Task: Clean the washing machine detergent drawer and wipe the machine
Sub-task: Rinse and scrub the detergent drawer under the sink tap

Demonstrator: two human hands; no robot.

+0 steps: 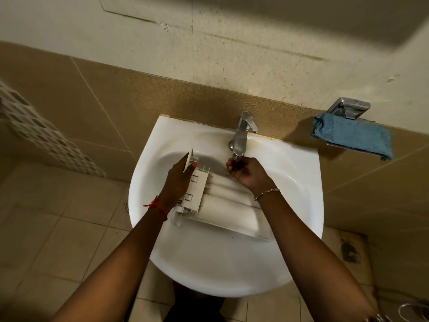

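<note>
We seemed to be rinsing — our left hand (178, 182) gripped the detergent drawer (222, 205) in the sink (301, 173), our right hand (246, 174) curled at the tap (243, 129), grip unclear; next, likely, running water

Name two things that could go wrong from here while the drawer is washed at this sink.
1. Only the left hand grips the white plastic detergent drawer, at its front end; wet, it could slip and knock the white ceramic basin.
2. The right hand has its fingers curled round the spout of the chrome tap; water may spray outwards onto the tiled floor.
</note>
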